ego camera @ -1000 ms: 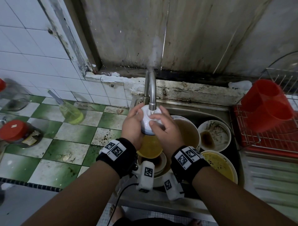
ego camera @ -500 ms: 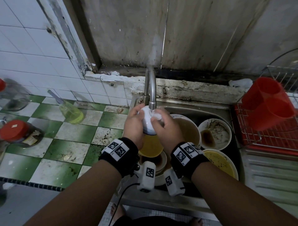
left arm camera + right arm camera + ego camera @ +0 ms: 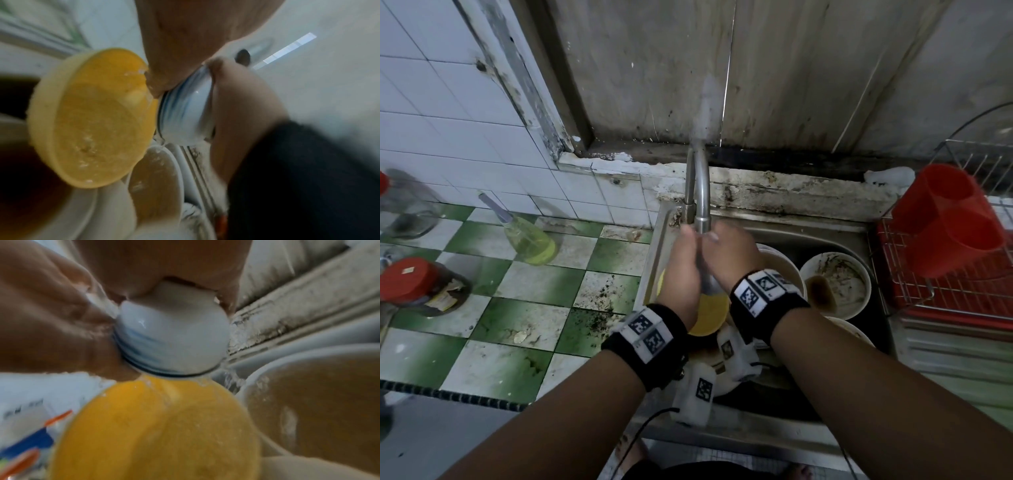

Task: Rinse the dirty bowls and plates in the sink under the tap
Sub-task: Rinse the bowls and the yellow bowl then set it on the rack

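Observation:
Both hands hold a small white bowl (image 3: 185, 113) with blue rim lines right under the tap (image 3: 702, 192). My left hand (image 3: 681, 270) grips its left side and my right hand (image 3: 732, 253) grips its right side. In the head view the hands hide nearly all of it. In the right wrist view the white bowl (image 3: 172, 340) is mouth-down and water runs off its rim. A yellow bowl (image 3: 710, 317) full of liquid sits directly beneath in the sink (image 3: 808, 229). Other dirty dishes lie around it: a large bowl of brownish water (image 3: 780, 270) and a stained white bowl (image 3: 839, 284).
A red container (image 3: 948, 219) stands on a wire rack (image 3: 962, 291) right of the sink. On the green-and-white tiled counter (image 3: 524, 318) to the left lie a bottle of yellow-green liquid (image 3: 530, 240) and a red-lidded jar (image 3: 410, 281).
The hands have closed in round the white bowl and risen toward the spout. Its white base, plainly seen between the hands before, is now almost covered.

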